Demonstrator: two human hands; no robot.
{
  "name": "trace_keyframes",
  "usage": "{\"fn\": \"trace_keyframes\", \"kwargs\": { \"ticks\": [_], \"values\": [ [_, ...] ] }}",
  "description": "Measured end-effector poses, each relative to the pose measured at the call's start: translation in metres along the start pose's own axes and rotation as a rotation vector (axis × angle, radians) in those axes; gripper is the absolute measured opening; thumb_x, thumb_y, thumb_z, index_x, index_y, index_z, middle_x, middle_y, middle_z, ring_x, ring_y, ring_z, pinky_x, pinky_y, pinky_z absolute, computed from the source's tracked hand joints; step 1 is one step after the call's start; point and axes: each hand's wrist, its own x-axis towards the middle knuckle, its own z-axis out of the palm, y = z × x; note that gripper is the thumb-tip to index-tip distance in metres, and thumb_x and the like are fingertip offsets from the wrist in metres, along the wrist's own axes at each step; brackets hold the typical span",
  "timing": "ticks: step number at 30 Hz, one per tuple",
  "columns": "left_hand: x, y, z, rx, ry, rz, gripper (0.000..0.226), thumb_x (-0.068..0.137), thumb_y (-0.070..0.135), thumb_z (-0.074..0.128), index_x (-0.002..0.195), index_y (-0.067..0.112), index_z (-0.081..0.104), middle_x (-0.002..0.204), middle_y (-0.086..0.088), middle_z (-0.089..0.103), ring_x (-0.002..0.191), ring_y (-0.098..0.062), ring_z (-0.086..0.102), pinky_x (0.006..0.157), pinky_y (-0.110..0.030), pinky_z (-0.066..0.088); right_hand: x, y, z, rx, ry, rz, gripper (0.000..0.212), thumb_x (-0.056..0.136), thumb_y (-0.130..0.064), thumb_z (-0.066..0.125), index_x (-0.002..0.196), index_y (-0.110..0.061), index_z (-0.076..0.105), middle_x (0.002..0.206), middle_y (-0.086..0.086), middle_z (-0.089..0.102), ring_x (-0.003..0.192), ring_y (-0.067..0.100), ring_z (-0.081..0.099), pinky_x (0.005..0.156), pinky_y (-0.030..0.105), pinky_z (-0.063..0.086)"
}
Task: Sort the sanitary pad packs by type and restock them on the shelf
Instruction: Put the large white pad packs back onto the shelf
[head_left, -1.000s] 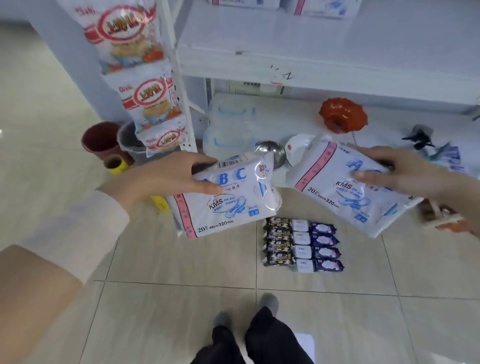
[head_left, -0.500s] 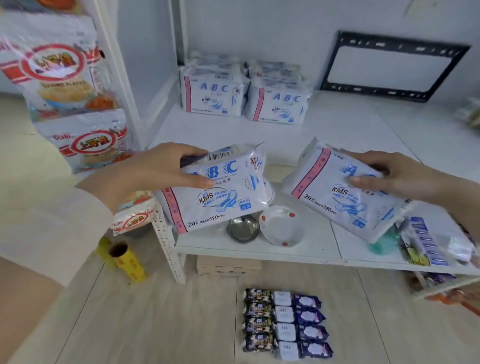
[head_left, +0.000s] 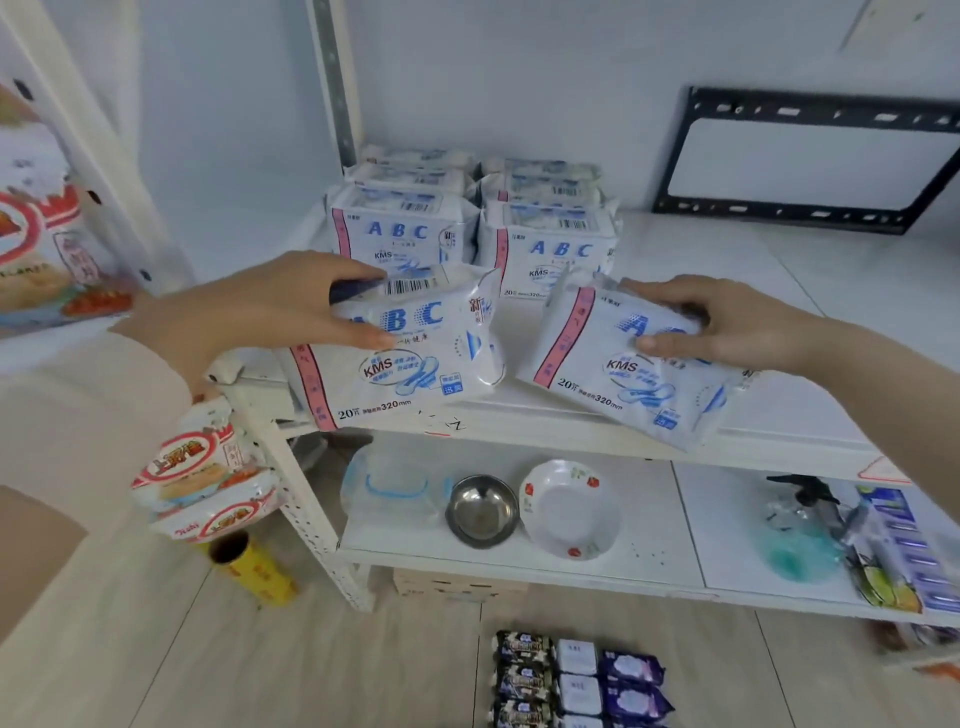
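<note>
Left hand (head_left: 249, 317) grips pad pack (head_left: 415, 364), right hand (head_left: 737, 327) grips twin pack (head_left: 613, 374); stocked rows (head_left: 400, 234) just beyond, left hand looks nearer.

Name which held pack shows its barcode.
The left pack, in the left hand: a barcode runs along its top edge. The right pack, in the right hand, shows none.

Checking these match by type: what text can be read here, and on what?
"ABC", "KMS", "20", "320mm": left pack, in the left hand.
"A", "KMS", "20", "320mm": right pack, in the right hand.
"ABC", "KMS": front stacked packs on the shelf.
Unreadable: small Chinese print, logos on snack bags, dark packs on the floor, scrawl on the shelf edge.
</note>
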Motion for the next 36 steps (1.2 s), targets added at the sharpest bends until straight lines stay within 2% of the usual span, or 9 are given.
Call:
{"fn": "trace_keyframes", "kwargs": {
  "ticks": [4, 7, 10, 13, 17, 22, 30, 36],
  "values": [
    [0.025, -0.006, -0.009, 0.095, 0.01, 0.064, 0.089, 0.067, 0.056, 0.067, 0.142, 0.026, 0.032, 0.143, 0.005, 0.04, 0.123, -0.013, 0.042, 0.093, -0.022, 0.032, 0.02, 0.0, -0.002, -0.127, 0.046, -0.033, 0.078, 0.066, -0.052, 0.067, 0.137, -0.039, 0.037, 0.116, -0.01, 0.045, 0.108, 0.01, 0.044, 0.091, 0.022, 0.034],
    [0.041, -0.01, -0.012, 0.173, 0.019, 0.134, 0.091, 0.067, 0.054, 0.068, 0.143, 0.019, 0.032, 0.137, -0.003, 0.043, 0.122, -0.018, 0.041, 0.096, -0.025, 0.033, 0.037, 0.0, -0.002, -0.198, 0.056, -0.083, 0.073, 0.071, -0.045, 0.071, 0.135, -0.043, 0.036, 0.115, -0.011, 0.041, 0.107, 0.008, 0.042, 0.091, 0.021, 0.032],
    [0.055, -0.016, -0.014, 0.212, 0.019, 0.182, 0.093, 0.069, 0.051, 0.071, 0.144, 0.016, 0.028, 0.138, -0.005, 0.042, 0.125, -0.018, 0.037, 0.1, -0.024, 0.029, 0.056, 0.0, 0.002, -0.236, 0.067, -0.141, 0.071, 0.07, -0.046, 0.072, 0.132, -0.047, 0.036, 0.117, -0.014, 0.039, 0.109, 0.005, 0.041, 0.096, 0.022, 0.033],
    [0.066, -0.021, -0.013, 0.256, 0.007, 0.227, 0.094, 0.07, 0.05, 0.07, 0.145, 0.016, 0.025, 0.14, -0.005, 0.039, 0.128, -0.019, 0.033, 0.104, -0.026, 0.026, 0.074, 0.001, 0.006, -0.287, 0.093, -0.216, 0.074, 0.069, -0.043, 0.075, 0.134, -0.038, 0.041, 0.121, -0.009, 0.045, 0.115, 0.01, 0.042, 0.1, 0.022, 0.031],
    [0.077, -0.027, -0.011, 0.312, -0.015, 0.231, 0.096, 0.072, 0.052, 0.068, 0.147, 0.017, 0.019, 0.147, -0.002, 0.031, 0.134, -0.018, 0.024, 0.109, -0.026, 0.02, 0.092, 0.007, 0.009, -0.335, 0.115, -0.306, 0.077, 0.064, -0.039, 0.079, 0.133, -0.029, 0.047, 0.127, 0.001, 0.053, 0.118, 0.019, 0.044, 0.099, 0.021, 0.026],
    [0.085, -0.037, -0.007, 0.306, -0.038, 0.209, 0.096, 0.074, 0.049, 0.068, 0.147, 0.018, 0.015, 0.149, -0.002, 0.025, 0.136, -0.016, 0.019, 0.109, -0.025, 0.018, 0.109, 0.012, 0.017, -0.317, 0.116, -0.37, 0.078, 0.06, -0.052, 0.07, 0.13, -0.027, 0.05, 0.123, 0.004, 0.056, 0.112, 0.025, 0.049, 0.1, 0.035, 0.035],
    [0.094, -0.045, -0.003, 0.25, -0.041, 0.183, 0.095, 0.075, 0.044, 0.069, 0.147, 0.018, 0.013, 0.15, -0.002, 0.023, 0.136, -0.015, 0.017, 0.109, -0.025, 0.017, 0.131, 0.008, 0.025, -0.294, 0.108, -0.415, 0.081, 0.06, -0.053, 0.066, 0.132, -0.022, 0.048, 0.127, 0.008, 0.054, 0.116, 0.025, 0.047, 0.1, 0.029, 0.029],
    [0.1, -0.046, -0.001, 0.222, -0.042, 0.176, 0.093, 0.076, 0.042, 0.069, 0.147, 0.018, 0.014, 0.148, -0.002, 0.024, 0.135, -0.015, 0.018, 0.109, -0.025, 0.018, 0.138, 0.01, 0.025, -0.305, 0.098, -0.4, 0.079, 0.062, -0.044, 0.071, 0.133, -0.021, 0.047, 0.128, 0.008, 0.051, 0.117, 0.024, 0.044, 0.098, 0.023, 0.027]
  ]
}}
